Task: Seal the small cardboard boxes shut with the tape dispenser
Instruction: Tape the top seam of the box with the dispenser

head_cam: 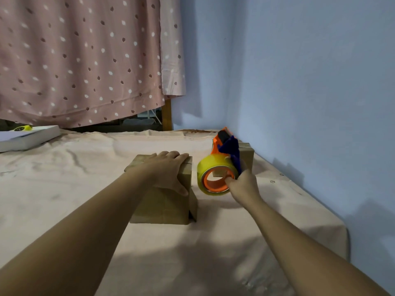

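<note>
Head view: your L hand lay over the near box, fingers draped past its top edge, thumb down the side, steadying it. R hand gripped the dispenser, held up just R of it. No tape seen on either box yet, so sealing looked unstarted; far box sat behind. Matte brown card, glossy yellow roll, orange hub, creased pink cloth.

The person's two forearms are bare along their whole visible length, slender and smooth, down to the left hand and the right hand, the left thumbnail short and plain.
</note>
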